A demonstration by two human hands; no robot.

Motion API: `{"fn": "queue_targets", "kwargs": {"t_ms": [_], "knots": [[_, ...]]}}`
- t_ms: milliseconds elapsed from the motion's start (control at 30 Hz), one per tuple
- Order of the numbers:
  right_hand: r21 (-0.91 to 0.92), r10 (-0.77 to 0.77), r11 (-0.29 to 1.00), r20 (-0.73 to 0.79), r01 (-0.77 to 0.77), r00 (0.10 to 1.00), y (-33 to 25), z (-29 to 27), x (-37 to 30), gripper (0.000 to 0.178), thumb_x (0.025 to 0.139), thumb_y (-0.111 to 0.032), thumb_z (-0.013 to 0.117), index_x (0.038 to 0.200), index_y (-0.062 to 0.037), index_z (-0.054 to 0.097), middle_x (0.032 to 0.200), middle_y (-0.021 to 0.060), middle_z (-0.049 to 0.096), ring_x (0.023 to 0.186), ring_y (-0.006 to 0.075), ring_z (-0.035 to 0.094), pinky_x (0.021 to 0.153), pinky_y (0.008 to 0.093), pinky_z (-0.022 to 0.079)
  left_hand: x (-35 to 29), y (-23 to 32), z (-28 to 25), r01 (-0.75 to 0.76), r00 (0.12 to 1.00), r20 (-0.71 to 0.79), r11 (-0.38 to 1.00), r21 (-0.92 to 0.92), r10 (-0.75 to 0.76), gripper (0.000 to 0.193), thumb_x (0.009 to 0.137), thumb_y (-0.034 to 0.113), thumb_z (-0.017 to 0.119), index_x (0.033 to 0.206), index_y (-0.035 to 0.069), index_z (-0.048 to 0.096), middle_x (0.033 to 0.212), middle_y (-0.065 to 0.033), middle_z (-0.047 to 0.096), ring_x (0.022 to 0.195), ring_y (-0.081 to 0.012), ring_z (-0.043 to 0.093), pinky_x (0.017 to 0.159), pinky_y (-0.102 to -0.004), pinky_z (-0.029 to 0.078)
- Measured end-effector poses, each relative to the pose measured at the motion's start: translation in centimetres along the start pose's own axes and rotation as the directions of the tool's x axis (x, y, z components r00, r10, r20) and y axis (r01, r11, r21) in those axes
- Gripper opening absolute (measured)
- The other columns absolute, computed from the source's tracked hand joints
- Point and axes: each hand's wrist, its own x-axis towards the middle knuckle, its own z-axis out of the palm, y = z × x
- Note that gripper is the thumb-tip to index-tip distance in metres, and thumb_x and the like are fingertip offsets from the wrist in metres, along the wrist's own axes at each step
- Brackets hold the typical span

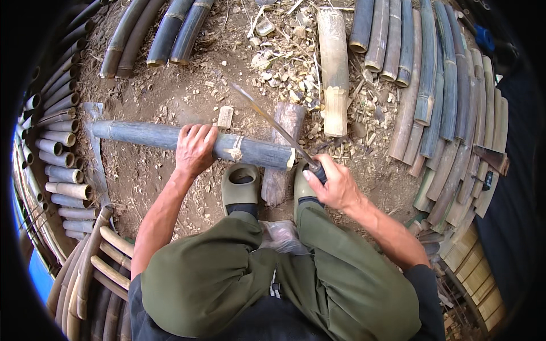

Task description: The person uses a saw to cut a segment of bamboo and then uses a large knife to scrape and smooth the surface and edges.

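A dark bamboo pole lies from left to right in the middle, its right end over a block of wood. The left hand has its fingers curled over the pole and holds it. The right hand has its fingers closed around a long knife. The blade points far and left, and I cannot tell if it touches the pole. Green shoes sit on the near side. Bamboo pipes fill the left, and bamboo pieces lie on the right

Pale chips litter the brown earth floor in soft light.
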Motion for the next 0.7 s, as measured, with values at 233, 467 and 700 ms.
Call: {"fn": "queue_targets", "kwargs": {"t_ms": [233,467,700], "knots": [[-0.290,0.267,0.934,0.188,-0.207,0.945,4.1,0.2,0.4,0.031,0.093,-0.025,0.067,0.109,-0.0005,0.055,0.075,0.0238,0.066,0.067,0.0386,0.070,0.056,0.0442,0.054,0.0,0.5,0.3,0.013,0.982,-0.189,0.998,0.060,-0.002,0.036,0.075,0.011,0.065,0.110,0.007,0.061,0.107,-0.0075,0.065,0.103,-0.0251,0.063,0.101,-0.0458,0.042],[-0.069,-0.215,0.976,-0.183,0.205,0.959,1.6,0.4,-0.4,0.032,0.092,-0.023,0.069,0.105,0.0026,0.056,0.077,0.0231,0.066,0.064,0.0397,0.068,0.055,0.0448,0.056,-0.6,0.9,1.0,0.024,0.971,-0.237,0.997,0.072,-0.007,0.036,0.077,0.010,0.064,0.113,0.008,0.061,0.107,-0.0069,0.065,0.104,-0.0240,0.063,0.102,-0.0463,0.041],[0.048,0.210,0.976,0.042,-0.212,0.977,2.4,-0.9,-1.9,0.031,0.094,-0.026,0.065,0.110,-0.0007,0.057,0.069,0.0199,0.064,0.064,0.0361,0.069,0.057,0.0430,0.051,-0.4,1.2,0.2,0.035,0.996,0.079,0.999,-0.027,-0.032,0.060,0.068,0.017,0.076,0.126,0.013,0.060,0.113,-0.0119,0.056,0.112,-0.0324,0.055,0.107,-0.0503,0.041]]}}
